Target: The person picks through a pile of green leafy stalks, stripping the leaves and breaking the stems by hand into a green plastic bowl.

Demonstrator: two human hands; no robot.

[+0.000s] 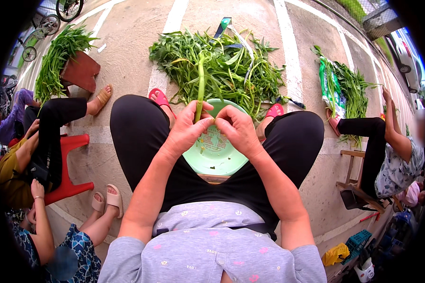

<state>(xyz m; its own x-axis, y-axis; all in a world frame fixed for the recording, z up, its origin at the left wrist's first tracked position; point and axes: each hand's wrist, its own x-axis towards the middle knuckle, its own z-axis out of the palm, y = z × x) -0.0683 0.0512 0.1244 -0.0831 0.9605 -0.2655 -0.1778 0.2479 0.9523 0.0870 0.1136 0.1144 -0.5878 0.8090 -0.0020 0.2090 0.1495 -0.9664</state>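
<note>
Over a pale green plastic basin (216,162) between my knees, my two hands meet. A thick, light green water spinach stem (201,80) stands upright out of my left hand (186,129), whose fingers and thumb are closed round its lower part. My right hand (241,132) is closed in a pinch beside the left thumb, at the stem's lower end; what lies between its fingertips is hidden. A few small green scraps rest in the basin. Beyond my feet, a large heap of leafy water spinach (231,66) spreads on the ground.
Co-workers sit on both sides, with a red plastic stool (67,165) at left and a wooden stool (352,172) at right. More greens (63,49) lie at far left on a reddish-brown block (81,70), and another bundle (352,89) at right. White lines cross the pavement.
</note>
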